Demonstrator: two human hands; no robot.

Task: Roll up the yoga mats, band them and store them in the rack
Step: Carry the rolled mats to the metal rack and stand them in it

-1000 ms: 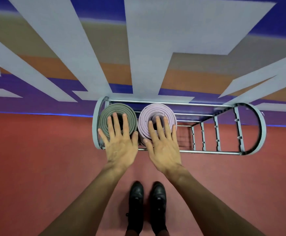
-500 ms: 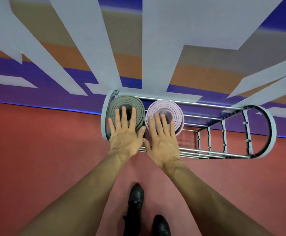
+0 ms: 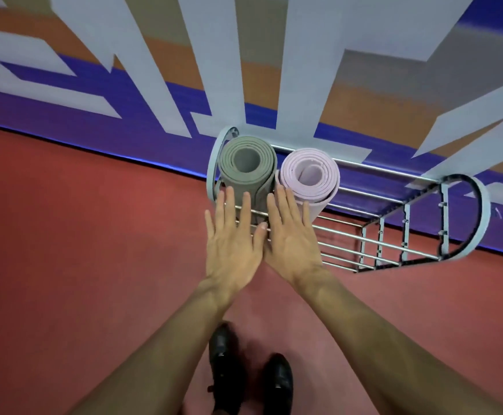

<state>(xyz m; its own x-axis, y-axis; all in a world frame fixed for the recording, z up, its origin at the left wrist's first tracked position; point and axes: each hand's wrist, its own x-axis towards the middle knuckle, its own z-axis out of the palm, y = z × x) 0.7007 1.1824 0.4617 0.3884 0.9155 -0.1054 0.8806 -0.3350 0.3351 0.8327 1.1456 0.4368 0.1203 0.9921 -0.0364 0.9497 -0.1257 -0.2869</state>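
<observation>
Two rolled yoga mats stand upright in the left end of a grey wire rack (image 3: pixel 399 241). The grey-green mat (image 3: pixel 245 172) is at the far left and the pale pink mat (image 3: pixel 311 181) leans right beside it, touching it. My left hand (image 3: pixel 232 244) is flat with fingers spread, in front of the grey-green mat and below its top. My right hand (image 3: pixel 292 238) is flat too, fingers near the pink mat's side. Neither hand holds anything. I see no band on either mat.
The rack stands on a red floor against a wall (image 3: pixel 304 70) painted in blue, orange and grey shapes. The right part of the rack holds no mats. My black shoes (image 3: pixel 244 369) are below my arms.
Both hands have drawn back off the tops of the mats toward me and lower. The view has shifted, so the rack now sits further right and tilted.
</observation>
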